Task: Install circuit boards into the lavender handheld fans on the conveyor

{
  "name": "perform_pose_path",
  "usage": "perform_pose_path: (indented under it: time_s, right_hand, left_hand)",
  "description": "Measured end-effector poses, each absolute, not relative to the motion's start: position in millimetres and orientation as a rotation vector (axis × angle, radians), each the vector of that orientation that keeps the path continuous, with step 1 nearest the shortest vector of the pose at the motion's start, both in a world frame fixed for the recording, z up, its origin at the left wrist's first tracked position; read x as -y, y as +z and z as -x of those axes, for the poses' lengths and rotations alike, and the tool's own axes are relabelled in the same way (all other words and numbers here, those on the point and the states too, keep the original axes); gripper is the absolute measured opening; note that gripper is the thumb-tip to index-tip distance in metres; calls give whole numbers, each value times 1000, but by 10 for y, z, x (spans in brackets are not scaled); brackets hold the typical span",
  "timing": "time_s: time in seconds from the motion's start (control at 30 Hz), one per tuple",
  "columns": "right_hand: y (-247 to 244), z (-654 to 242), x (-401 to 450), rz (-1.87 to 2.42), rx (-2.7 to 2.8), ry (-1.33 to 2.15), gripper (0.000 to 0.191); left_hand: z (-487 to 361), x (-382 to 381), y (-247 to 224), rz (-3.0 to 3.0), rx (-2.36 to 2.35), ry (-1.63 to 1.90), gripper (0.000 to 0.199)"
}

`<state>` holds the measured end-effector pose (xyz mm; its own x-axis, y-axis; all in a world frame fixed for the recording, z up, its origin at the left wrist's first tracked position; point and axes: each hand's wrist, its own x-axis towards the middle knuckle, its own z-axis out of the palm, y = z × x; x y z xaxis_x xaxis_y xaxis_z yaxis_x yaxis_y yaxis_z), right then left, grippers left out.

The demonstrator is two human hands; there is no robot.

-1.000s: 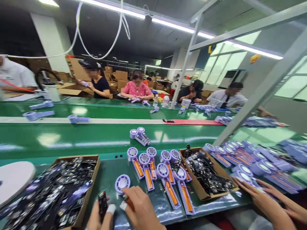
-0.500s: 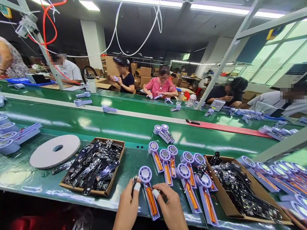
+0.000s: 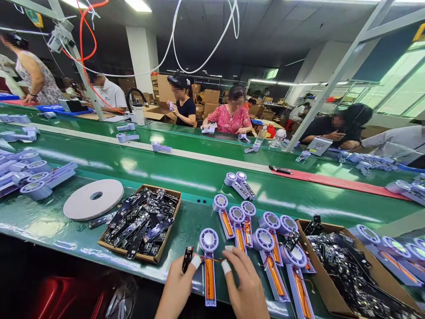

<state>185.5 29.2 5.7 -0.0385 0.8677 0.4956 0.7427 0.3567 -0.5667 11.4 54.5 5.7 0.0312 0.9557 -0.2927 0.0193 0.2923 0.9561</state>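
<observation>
In front of me on the bench lies a lavender handheld fan (image 3: pixel 209 239), its round head pointing away and its handle exposing an orange battery (image 3: pixel 209 278). My left hand (image 3: pixel 179 283), left of the handle, pinches a small black circuit board (image 3: pixel 187 258) that stands nearly upright. On the other side my right hand (image 3: pixel 244 281) has thumb and forefinger together on a thin red wire (image 3: pixel 217 260) stretched out from the fan. White covers wrap both thumb tips. More open-handled fans (image 3: pixel 263 239) lie just right of my right hand.
Left of my hands is a cardboard box (image 3: pixel 158 258) of black circuit boards; another such box (image 3: pixel 318 283) stands right. A white tape roll (image 3: pixel 76 204) lies far left beside stacked lavender parts (image 3: pixel 36 190). Beyond runs a green conveyor (image 3: pixel 186 173), with several people seated across it.
My right hand has moved off the fan's handle to the right, drawing the wire outward. The board in my left hand now faces me more. The view has swung left.
</observation>
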Motion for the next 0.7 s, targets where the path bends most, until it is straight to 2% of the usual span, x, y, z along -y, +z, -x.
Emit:
perform_pose_path:
  time_s: [0.17, 0.4, 0.7]
  right_hand:
    - [216, -1568, -351, 1209, 2038, 442, 46]
    - [168, -1579, -450, 1133, 1981, 838, 47]
    - [57, -1574, -452, 1126, 1969, 766, 34]
  left_hand:
    - [-97, -538, 24, -934, -1282, 933, 46]
    - [76, -523, 158, -974, -1187, 872, 39]
    - [123, -478, 32, -1010, -1228, 859, 36]
